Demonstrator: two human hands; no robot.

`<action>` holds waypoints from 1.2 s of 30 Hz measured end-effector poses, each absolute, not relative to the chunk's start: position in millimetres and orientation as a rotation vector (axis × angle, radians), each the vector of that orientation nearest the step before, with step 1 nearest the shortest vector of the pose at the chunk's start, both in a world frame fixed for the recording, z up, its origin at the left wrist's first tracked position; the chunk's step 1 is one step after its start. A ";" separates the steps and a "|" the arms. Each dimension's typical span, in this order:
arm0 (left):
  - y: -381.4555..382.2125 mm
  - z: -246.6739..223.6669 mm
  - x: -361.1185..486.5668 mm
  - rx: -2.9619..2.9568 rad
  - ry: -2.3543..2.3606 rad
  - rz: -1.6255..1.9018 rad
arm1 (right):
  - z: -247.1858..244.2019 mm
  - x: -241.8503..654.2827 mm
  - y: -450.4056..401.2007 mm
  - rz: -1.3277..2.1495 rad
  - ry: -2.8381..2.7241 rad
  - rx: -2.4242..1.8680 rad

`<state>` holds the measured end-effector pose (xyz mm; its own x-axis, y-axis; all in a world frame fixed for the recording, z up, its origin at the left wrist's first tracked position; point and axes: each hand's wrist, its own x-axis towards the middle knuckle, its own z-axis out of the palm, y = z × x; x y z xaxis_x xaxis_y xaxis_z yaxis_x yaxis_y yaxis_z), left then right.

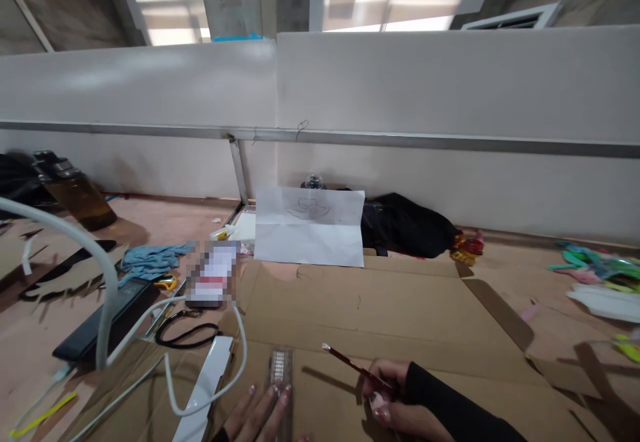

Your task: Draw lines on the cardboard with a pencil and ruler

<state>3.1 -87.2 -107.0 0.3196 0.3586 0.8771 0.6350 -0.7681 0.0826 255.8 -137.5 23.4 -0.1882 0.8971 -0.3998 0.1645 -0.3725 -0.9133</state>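
Note:
My left hand (260, 415) is at the bottom of the view, its fingers stretched out with the tips resting on a narrow see-through strip like a ruler (281, 365). That strip lies on a large sheet of cardboard (360, 319). Further right, the fingers of my right hand (395, 399) are closed around a slim dark red stick (353, 363). Its whitish end points up and to the left, and the lower end is hidden by my hand. I cannot tell whether it is a pen or a brush.
White paper with a line drawing (309, 229) leans upright behind the cardboard. Left lie a phone (213, 275), white cable (245, 342), black power bank (107, 322), blue glove (155, 260) and bottle (80, 195). A black bag (405, 225) and colourful scraps (600, 262) lie towards the right.

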 end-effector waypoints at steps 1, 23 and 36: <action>-86.5 -108.7 12.5 -2.305 -0.861 -1.462 | 21.6 255.7 -137.4 1.605 -1.236 -1.494; -68.8 -62.5 76.2 -2.421 -0.469 -1.513 | 18.1 252.5 -133.3 1.621 -1.075 -1.479; -65.6 -71.4 80.2 -2.447 -0.458 -1.566 | 12.7 255.6 -132.1 1.620 -1.015 -1.598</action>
<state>80.2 -65.6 -71.4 0.3908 0.1504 0.9081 0.3623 -0.9321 -0.0016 255.6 -132.1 12.7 -0.0572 0.8628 -0.5023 0.0757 -0.4979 -0.8639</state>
